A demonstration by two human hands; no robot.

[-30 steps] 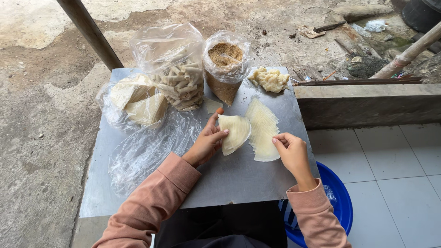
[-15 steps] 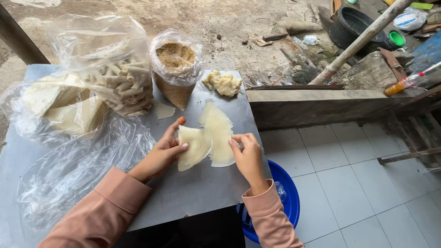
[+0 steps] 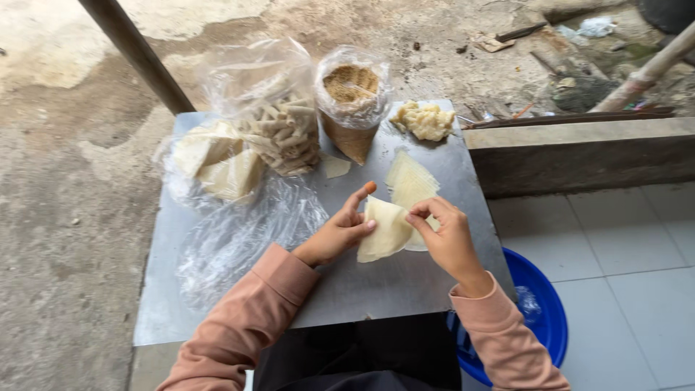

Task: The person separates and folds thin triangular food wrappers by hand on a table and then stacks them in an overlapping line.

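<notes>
Folding a thin, pale wrapper (image 3: 385,230) on a metal table (image 3: 376,289), a person in pink sleeves works with both hands at an outdoor spot beside a tiled floor. The left hand (image 3: 339,233) presses the wrapper's left edge down with its thumb and fingertips, the index finger lifted clear. The right hand (image 3: 447,235) pinches the wrapper's right corner between thumb and forefinger, the other fingers curled loosely. The wrapper lies near the middle of the table, partly over a flat sheet (image 3: 410,185) of the same kind that stretches away behind it.

Judging by its look, the wrapper is light, limp and easily torn, and probably slightly tacky; it seems best held by the edges and corners with fingertips alone, with no pull across the middle.

Behind the hands stand a clear bag of finished rolls (image 3: 284,135), a bag of brown crumbs (image 3: 352,98) and a bag of cut wrapper stacks (image 3: 216,163). A lump of pale filling (image 3: 423,121) sits at the far right corner of the table, and an empty plastic bag (image 3: 239,235) lies crumpled to the left. A blue basin (image 3: 544,313) rests on the floor, just beside the right elbow.
</notes>
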